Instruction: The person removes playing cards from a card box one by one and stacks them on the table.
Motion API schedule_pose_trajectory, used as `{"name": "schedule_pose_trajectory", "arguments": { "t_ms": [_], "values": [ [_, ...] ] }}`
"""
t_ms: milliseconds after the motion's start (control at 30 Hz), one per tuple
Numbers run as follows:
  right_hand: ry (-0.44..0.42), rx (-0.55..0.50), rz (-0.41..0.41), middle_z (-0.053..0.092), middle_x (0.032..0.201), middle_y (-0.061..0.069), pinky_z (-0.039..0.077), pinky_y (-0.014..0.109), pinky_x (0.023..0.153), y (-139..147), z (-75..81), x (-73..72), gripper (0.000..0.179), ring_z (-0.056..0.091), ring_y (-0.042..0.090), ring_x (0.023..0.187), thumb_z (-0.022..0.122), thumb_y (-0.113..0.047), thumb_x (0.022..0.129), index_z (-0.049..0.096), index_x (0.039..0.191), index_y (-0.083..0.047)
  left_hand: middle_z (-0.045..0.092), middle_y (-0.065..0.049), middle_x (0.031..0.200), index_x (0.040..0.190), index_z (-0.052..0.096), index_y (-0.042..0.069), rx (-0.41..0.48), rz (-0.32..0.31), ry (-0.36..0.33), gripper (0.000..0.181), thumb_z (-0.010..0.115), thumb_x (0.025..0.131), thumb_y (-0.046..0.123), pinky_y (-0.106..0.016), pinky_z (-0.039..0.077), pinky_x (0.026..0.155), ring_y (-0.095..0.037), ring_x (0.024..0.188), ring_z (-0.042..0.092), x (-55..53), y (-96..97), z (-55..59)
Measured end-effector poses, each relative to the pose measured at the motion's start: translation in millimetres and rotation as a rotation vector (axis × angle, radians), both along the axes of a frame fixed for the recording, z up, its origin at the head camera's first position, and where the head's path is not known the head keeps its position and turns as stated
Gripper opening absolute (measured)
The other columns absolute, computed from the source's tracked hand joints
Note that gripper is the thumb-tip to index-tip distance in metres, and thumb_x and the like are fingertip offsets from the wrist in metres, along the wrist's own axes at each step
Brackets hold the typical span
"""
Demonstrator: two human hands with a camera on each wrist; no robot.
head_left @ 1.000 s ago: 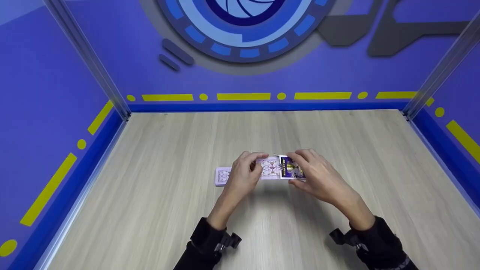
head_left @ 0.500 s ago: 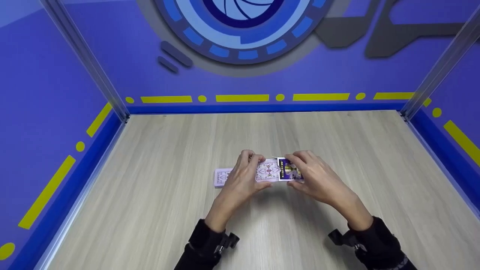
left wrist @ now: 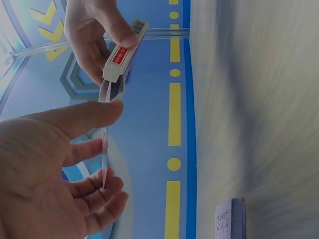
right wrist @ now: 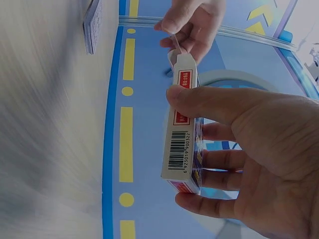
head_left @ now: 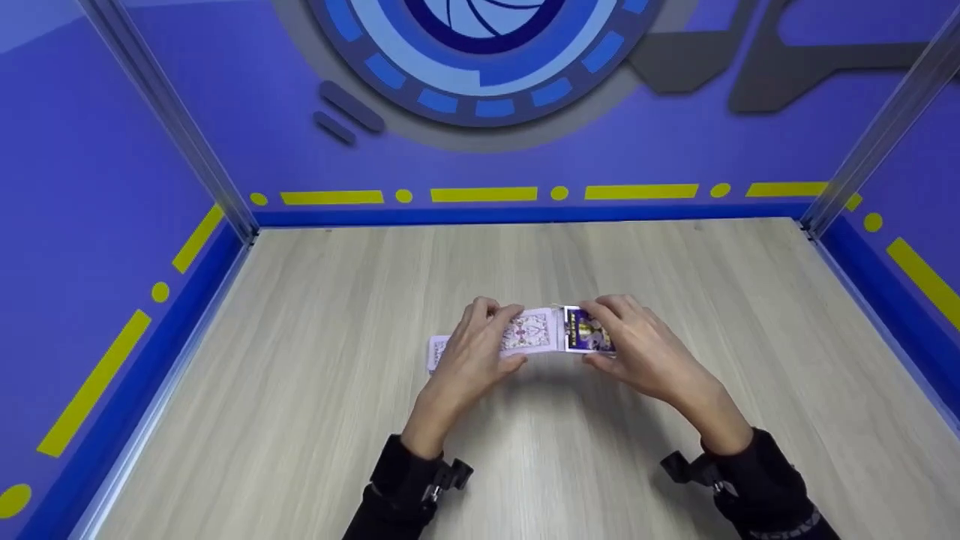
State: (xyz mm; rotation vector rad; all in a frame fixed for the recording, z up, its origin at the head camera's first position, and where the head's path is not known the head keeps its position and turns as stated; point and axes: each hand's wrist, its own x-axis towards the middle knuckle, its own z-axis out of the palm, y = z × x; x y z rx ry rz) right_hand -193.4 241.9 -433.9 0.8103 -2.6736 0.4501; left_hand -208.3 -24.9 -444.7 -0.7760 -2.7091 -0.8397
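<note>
Pinched between the thumb and fingers of my left hand [head_left: 465, 356] is a thin playing card or small packet of cards [head_left: 527, 330], its pink-and-white patterned back facing up. My right hand [head_left: 649, 356] grips a card box [head_left: 589, 330] with a dark purple picture on top. In the right wrist view, the white side of the box [right wrist: 180, 144] shows a barcode and red labels. Its opened end faces the cards, whose right end meets it; whether they reach inside is unclear. Both hands hold these above the table. Below and behind my left hand lies a stack of cards [head_left: 436, 351].
The wood-grain table [head_left: 337, 420] spreads around both hands. Blue-purple panels with yellow marks [head_left: 484, 195] wall it at the back and both sides, joined by metal corner posts [head_left: 180, 127].
My left thumb has come off the cards' face to their near edge. The held cards have shifted slightly left, and a pale strip now shows beside the box. Both hands are slightly higher in view.
</note>
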Motion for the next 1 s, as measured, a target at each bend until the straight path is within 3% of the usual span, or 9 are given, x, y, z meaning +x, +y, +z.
{"name": "schedule_pose_trajectory", "arguments": {
  "t_ms": [100, 500, 733, 1000],
  "values": [
    [-0.020, -0.007, -0.025, 0.061, 0.126, 0.019, 0.052, 0.053, 0.090, 3, 2.3, 0.0, 0.070, 0.059, 0.035, 0.114, 0.091, -0.020, 0.078, 0.059, 0.137, -0.001, 0.052, -0.016, 0.128, 0.141, 0.061, 0.006, 0.011, 0.024, 0.010, 0.067, 0.089, 0.082, 0.019, -0.043, 0.049, 0.100, -0.029, 0.115, 0.054, -3.3, -6.5, 2.6],
    [-0.080, -0.049, -0.070, 0.059, 0.130, 0.021, 0.052, 0.054, 0.091, 14, 8.9, -0.2, 0.070, 0.058, 0.035, 0.114, 0.089, -0.017, 0.081, 0.056, 0.140, 0.001, 0.052, -0.019, 0.136, 0.145, 0.056, 0.004, 0.049, 0.103, -0.095, 0.067, 0.085, 0.085, 0.010, -0.046, 0.045, 0.106, -0.034, 0.124, 0.053, -10.0, -41.4, 14.1],
    [-0.097, -0.051, -0.082, 0.057, 0.131, 0.023, 0.053, 0.054, 0.090, 16, 10.1, 0.8, 0.069, 0.058, 0.036, 0.114, 0.088, -0.016, 0.082, 0.055, 0.140, 0.001, 0.054, -0.017, 0.138, 0.146, 0.056, 0.006, -0.007, 0.171, -0.187, 0.065, 0.083, 0.087, 0.009, -0.049, 0.045, 0.106, -0.034, 0.127, 0.053, -13.7, -50.2, 9.8],
    [-0.091, -0.041, -0.080, 0.058, 0.131, 0.022, 0.053, 0.053, 0.090, 15, 10.5, 1.0, 0.070, 0.057, 0.036, 0.117, 0.089, -0.015, 0.082, 0.055, 0.141, 0.001, 0.057, -0.019, 0.136, 0.144, 0.058, 0.004, -0.076, 0.192, -0.290, 0.066, 0.082, 0.082, 0.002, -0.050, 0.043, 0.108, -0.035, 0.127, 0.053, -21.5, -54.6, -2.0]
  ]
}}
